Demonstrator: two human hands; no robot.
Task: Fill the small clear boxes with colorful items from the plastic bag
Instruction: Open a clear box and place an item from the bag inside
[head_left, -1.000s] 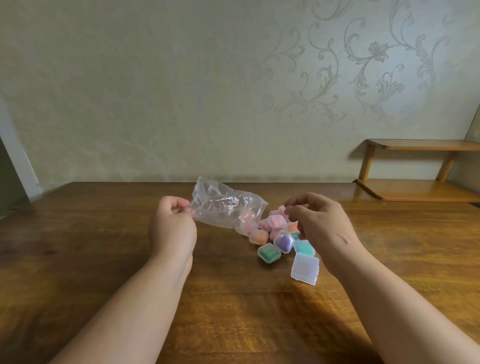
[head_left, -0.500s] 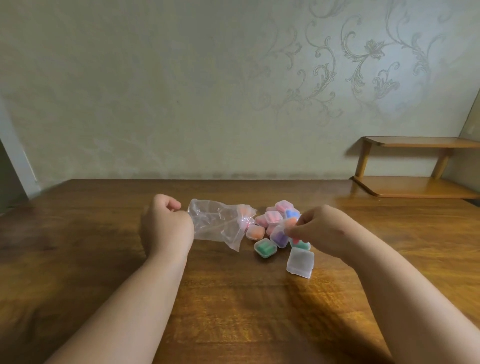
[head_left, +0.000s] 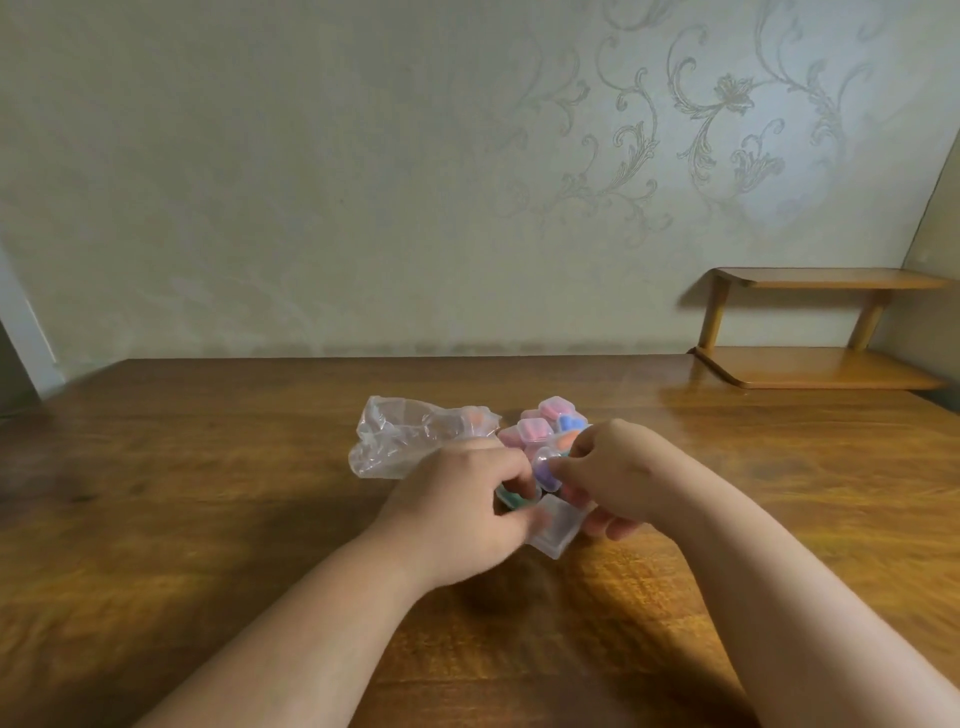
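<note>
– Hands first, where are they?
– Both on the clear box (head_left: 556, 526), at the near edge of the cluster of filled boxes (head_left: 537, 430), mid table (head_left: 208, 493). Left hand (head_left: 457, 499): thumb & curled fingers clamped on its left edge. Right hand (head_left: 618, 473): lower fingers curled vs its right side. Whether thumb & forefinger also pinch smth up by the purple box (head_left: 545, 470), can't tell, too blurred.
– Step, imo?
– Prob opening it to fill. To do it well: steady the base w/ one hand and lift the lid at the edge opposite the hinge w/ the other. Keep it low over the table & don't knock the cluster just beyond.
– Which way does it point?
– Roughly square, so no real long axis. It sits diagonal, one corner aimed near-right, broad face up & tilted toward the wearer. Hinge side: can't tell.
– Bag?
– Plastic bag (head_left: 410, 436) lies crumpled just left of the cluster, long axis left-right, orange item (head_left: 474, 417) showing at its right end.
</note>
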